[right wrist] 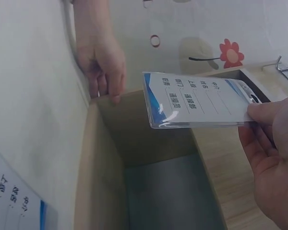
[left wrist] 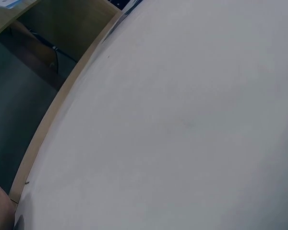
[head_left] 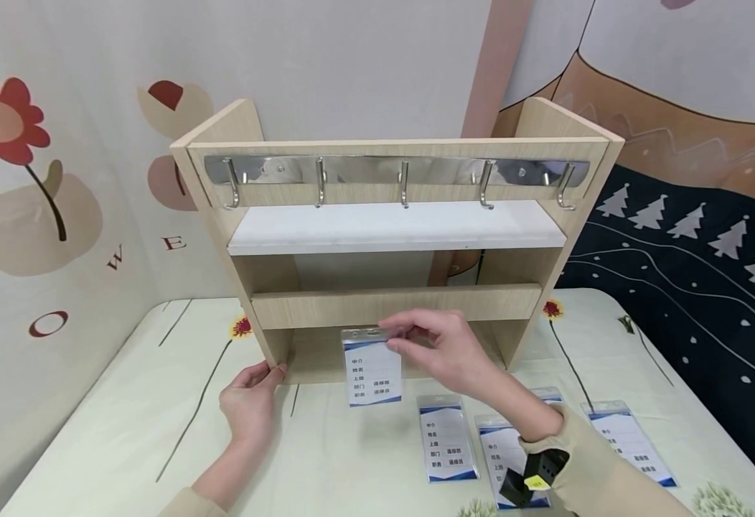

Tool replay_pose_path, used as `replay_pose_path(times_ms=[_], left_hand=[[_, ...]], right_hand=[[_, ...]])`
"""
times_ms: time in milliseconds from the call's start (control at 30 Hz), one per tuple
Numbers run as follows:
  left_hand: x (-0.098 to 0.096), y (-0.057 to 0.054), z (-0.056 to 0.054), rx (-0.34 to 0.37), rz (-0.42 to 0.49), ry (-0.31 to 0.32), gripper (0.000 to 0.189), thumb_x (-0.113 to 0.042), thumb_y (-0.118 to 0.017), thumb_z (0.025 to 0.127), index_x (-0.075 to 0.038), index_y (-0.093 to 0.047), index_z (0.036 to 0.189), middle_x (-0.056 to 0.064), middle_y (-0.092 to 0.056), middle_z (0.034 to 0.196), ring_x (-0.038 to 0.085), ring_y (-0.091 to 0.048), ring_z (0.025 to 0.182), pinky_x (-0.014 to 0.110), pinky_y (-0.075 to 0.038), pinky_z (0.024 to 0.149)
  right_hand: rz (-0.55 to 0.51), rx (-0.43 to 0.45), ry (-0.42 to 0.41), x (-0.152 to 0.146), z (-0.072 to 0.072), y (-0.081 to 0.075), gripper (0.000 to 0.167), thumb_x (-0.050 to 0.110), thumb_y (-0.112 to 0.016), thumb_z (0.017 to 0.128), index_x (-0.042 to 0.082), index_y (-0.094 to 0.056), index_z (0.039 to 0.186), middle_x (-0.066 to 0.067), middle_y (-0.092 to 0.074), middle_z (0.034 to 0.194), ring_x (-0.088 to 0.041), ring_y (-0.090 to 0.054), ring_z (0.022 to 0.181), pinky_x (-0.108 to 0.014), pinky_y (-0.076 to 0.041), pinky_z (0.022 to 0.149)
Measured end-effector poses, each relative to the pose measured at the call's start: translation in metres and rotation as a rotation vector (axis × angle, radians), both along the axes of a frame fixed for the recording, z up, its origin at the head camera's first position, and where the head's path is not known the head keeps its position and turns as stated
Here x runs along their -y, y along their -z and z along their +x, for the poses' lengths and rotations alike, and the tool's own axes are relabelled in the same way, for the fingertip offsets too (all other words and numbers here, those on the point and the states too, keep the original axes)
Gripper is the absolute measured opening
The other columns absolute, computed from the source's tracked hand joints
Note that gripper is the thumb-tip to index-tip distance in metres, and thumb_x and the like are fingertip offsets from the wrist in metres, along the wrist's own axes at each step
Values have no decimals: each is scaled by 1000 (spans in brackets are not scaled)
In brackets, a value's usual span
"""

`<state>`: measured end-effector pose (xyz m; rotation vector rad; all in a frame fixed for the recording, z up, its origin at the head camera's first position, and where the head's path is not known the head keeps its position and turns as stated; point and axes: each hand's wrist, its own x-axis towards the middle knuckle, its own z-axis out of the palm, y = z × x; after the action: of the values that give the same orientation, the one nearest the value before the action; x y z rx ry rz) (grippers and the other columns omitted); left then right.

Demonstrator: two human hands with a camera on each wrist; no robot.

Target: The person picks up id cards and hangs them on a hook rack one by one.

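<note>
Between thumb and fingers, my right hand [head_left: 445, 352] pinches the top corner of a clear-sleeved name badge [head_left: 373, 372]. The badge hangs upright in front of the lower part of a wooden shelf rack [head_left: 397, 305], its printed side toward me. In the right wrist view, the badge [right wrist: 194, 100] reaches out from the right hand [right wrist: 273, 153]. Down at the rack's front left foot, my left hand [head_left: 252, 398] grips the edge of the side panel, thumb and fingers at the corner. A metal strip with several hooks [head_left: 403, 183] runs along the rack's upper front board.
More name badges lie flat on the tablecloth [head_left: 326, 459] at the right: one badge [head_left: 447, 441] below the held one, another badge [head_left: 632, 441] farther right, others partly under my right forearm. A white shelf board [head_left: 397, 228] sits mid-rack. Printed curtains [head_left: 377, 64] hang behind.
</note>
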<state>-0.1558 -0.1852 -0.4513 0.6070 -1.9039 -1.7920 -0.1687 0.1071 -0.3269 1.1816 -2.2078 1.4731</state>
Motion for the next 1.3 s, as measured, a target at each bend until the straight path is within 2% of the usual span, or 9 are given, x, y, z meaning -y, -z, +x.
replay_pose_path(times_ms=[233, 367, 767, 1067, 1300], left_hand=[[2, 0, 0, 2, 3, 8, 29, -1, -78, 87, 13, -70, 111, 7, -77, 92, -8, -67, 74, 11, -54, 68], [2, 0, 0, 9, -3, 8, 29, -1, -77, 87, 13, -70, 111, 10, -77, 94, -8, -66, 74, 11, -54, 68], [2, 0, 0, 14, -5, 13, 27, 0, -78, 88, 12, -70, 111, 17, -77, 100, -8, -66, 75, 11, -54, 68], [2, 0, 0, 23, -17, 27, 27, 0, -76, 89, 12, -69, 112, 21, -75, 104, -8, -66, 75, 12, -55, 69], [3, -2, 0, 38, -32, 30, 27, -1, -77, 88, 11, -70, 111, 20, -75, 104, -7, -66, 75, 12, -55, 68]], right_hand=[[-23, -34, 32, 5, -7, -10, 24, -9, -75, 88, -1, -74, 110, -9, -76, 107, -20, -71, 89, -29, -60, 78], [-44, -61, 32, 8, -12, -14, 24, -11, -75, 88, -2, -74, 110, -10, -76, 107, -22, -71, 89, -28, -60, 76], [-145, -185, 65, 21, -24, -26, 24, -12, -72, 89, -2, -72, 111, -11, -75, 104, -18, -65, 86, -25, -56, 76], [-212, -215, 86, 31, -28, -32, 23, -14, -70, 90, -3, -71, 110, -12, -73, 106, -22, -65, 88, -26, -57, 80], [-250, -265, 111, 40, -30, -39, 21, -13, -68, 91, -2, -71, 109, -11, -72, 102, -20, -62, 86, -25, -56, 76]])
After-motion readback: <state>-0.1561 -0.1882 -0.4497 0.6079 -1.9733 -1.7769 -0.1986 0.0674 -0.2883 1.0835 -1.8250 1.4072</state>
